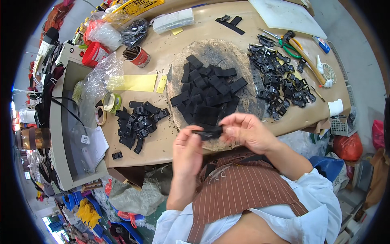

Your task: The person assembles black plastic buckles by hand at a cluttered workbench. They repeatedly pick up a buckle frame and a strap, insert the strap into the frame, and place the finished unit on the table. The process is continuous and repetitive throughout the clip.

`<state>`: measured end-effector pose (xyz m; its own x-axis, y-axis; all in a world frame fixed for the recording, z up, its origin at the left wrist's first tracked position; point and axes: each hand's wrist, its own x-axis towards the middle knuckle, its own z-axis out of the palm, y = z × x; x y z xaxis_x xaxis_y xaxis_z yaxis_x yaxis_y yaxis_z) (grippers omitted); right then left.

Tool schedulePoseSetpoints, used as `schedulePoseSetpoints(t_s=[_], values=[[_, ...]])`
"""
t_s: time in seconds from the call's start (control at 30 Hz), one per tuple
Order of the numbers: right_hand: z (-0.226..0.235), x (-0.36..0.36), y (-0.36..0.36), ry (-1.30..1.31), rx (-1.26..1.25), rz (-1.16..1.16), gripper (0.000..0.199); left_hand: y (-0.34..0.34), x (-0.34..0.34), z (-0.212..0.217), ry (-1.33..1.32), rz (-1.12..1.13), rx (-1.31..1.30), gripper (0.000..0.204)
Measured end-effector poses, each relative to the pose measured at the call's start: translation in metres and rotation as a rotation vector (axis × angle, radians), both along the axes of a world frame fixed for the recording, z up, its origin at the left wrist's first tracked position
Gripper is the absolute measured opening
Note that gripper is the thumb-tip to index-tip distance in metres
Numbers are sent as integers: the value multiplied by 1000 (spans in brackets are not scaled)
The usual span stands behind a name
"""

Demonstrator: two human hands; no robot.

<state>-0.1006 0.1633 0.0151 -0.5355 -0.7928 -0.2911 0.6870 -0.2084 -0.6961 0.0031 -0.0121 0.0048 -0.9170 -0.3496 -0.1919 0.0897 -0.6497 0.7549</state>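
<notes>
Close to my body, both hands pinch a small black strap piece (210, 133), slightly smeared by motion. My left hand (187, 151) grips its left end between thumb and fingers, while my right hand (247, 131) holds the right end. Whether a buckle is on it I cannot make out. Just beyond my hands, a heap of flat black strap pieces (209, 87) lies on a round, worn work block (178, 69). Many loose black plastic buckles (280, 81) are piled right of the block. On the left is a smaller pile of straps with buckles attached (140, 124).
Green-handled scissors (289, 51) and a wooden-handled hammer (308, 61) lie at the far right. At left stand a red can (141, 57), a tape roll (100, 116) and a yellow sheet (138, 83). A single buckle (117, 155) lies near the table's front left edge.
</notes>
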Motion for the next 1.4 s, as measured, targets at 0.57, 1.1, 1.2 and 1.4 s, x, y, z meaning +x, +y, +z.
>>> schedulePoseSetpoints(t_s=[0.57,1.1,1.2,1.4], values=[[30,-50,46,1424,620,-246,15,-7,-10,19,-67,-259,-153,35],[36,-14,7,1378,160,120,37,11,-1,24,-237,-485,-56,29],[34,-12,7,1310,188,95,37,12,-1,25,-236,-480,-73,28],[31,-6,4,1238,195,53,34,12,1,29,-240,-458,-83,26]])
